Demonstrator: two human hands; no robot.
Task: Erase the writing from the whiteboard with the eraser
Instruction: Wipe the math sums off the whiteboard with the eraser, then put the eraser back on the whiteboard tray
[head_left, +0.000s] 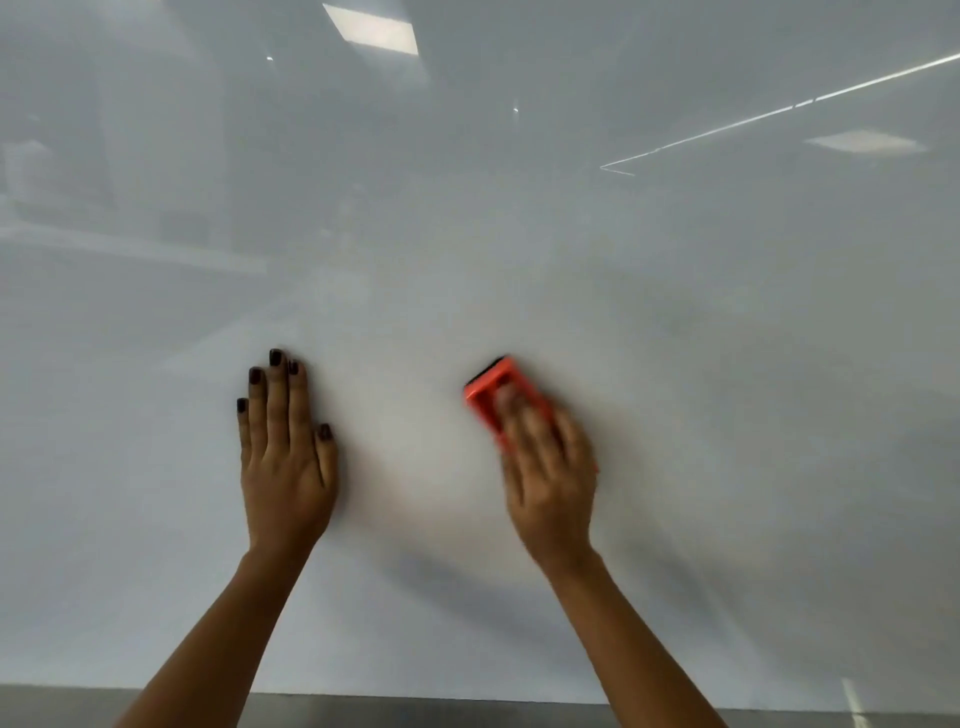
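Observation:
A glossy whiteboard (467, 234) fills nearly the whole view, and no writing shows on it. My right hand (550, 467) presses an orange eraser (491, 395) with a dark felt edge against the board, right of centre; hand and eraser are motion-blurred. My left hand (285, 457) lies flat on the board to the left, fingers extended and close together, holding nothing.
A grey metal frame strip (467, 712) runs along the board's bottom edge. Ceiling lights (371, 28) and a bright line (779, 111) reflect in the upper part of the board.

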